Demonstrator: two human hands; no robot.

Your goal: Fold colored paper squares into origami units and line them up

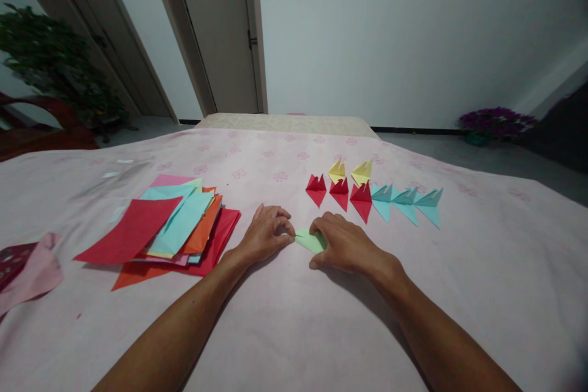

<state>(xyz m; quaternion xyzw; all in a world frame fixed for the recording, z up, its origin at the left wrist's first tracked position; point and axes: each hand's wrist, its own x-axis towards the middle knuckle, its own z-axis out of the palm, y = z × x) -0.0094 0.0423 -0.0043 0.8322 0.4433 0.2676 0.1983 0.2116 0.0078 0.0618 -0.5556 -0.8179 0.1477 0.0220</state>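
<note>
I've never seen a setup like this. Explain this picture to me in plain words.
There is no machine here: a person works with two bare hands. The single picture comes from a camera worn on that person's head, looking forward and down, so the forearms enter from the bottom edge.

A pale pink tablecloth covers the surface. On the left lies a messy pile of coloured paper. On the right stand folded paper shapes, rather like birds: three red ones, two yellow ones behind, and three light blue ones.

In the middle, the left hand pinches the tip of a pale green folded paper, while the right hand grips its other end.
</note>
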